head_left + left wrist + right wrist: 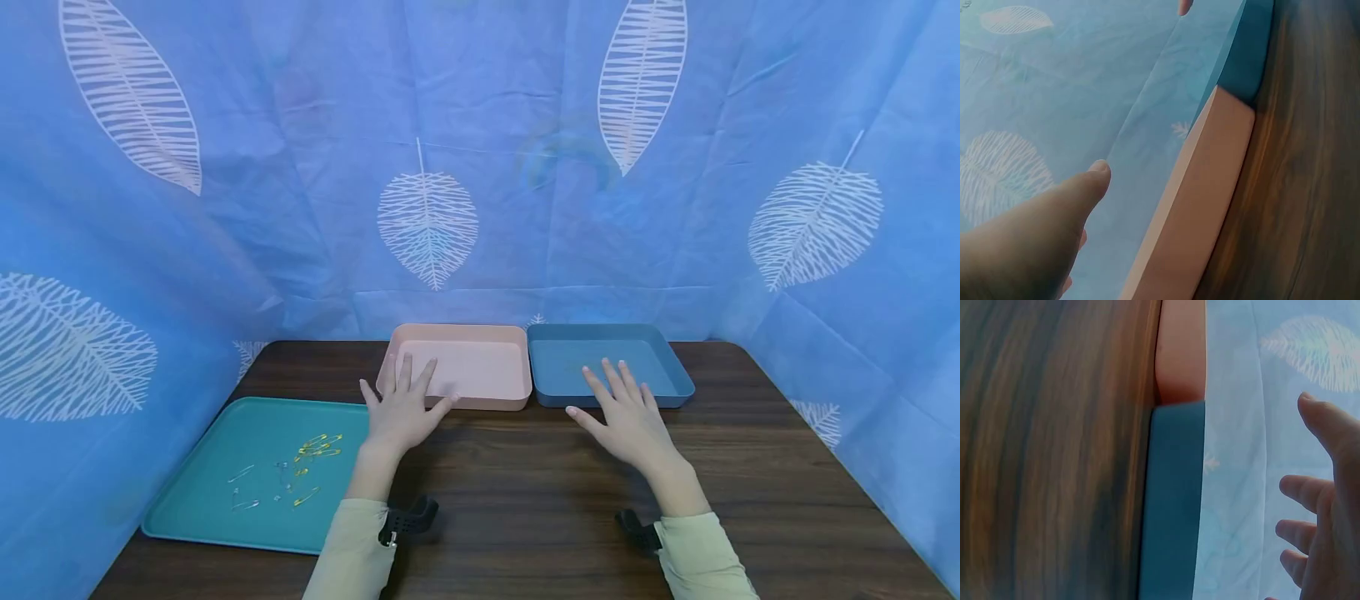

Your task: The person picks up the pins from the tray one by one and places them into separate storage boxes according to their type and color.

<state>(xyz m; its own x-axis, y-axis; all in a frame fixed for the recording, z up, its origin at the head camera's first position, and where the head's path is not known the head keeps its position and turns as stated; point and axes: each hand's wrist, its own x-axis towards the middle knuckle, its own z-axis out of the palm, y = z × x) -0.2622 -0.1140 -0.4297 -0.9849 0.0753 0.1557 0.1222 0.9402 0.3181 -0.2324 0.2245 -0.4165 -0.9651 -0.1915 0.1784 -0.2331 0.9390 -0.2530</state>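
Left hand: my left hand (403, 412) hovered palm down with fingers spread and straight, holding nothing, its fingertips over the near rim of the pink tray (457, 367).
Right hand: my right hand (628, 421) was likewise flat and splayed, gripping nothing, its fingertips reaching over the near rim of the blue tray (607, 365).
Pink tray: it sat at the back of the wooden table (525, 492), long axis running left to right, its right side just beside the blue tray.
Blue tray: same lie, long axis left to right, near the backdrop.
Teal tray: the large teal tray (225, 508) lay at my left, near corner toward me, with a scatter of safety pins (318, 447) on it, yellow ones and pale ones.
Hard to make out: the pale pins were too small for me to count or tell which way they pointed.
Cut off: my sleeves ran out of the bottom of the head view.
Left wrist view: it showed only my thumb (1094, 178), the pink tray's (1210, 206) outer wall and a dark corner of the blue tray (1247, 56); no pins.
Right wrist view: it showed my fingertips (1300, 487), the blue tray's (1172, 500) wall and the pink one (1179, 356) abutting it, seemingly touching.
Backdrop: blue cloth (525, 125) with white leaves hung behind.
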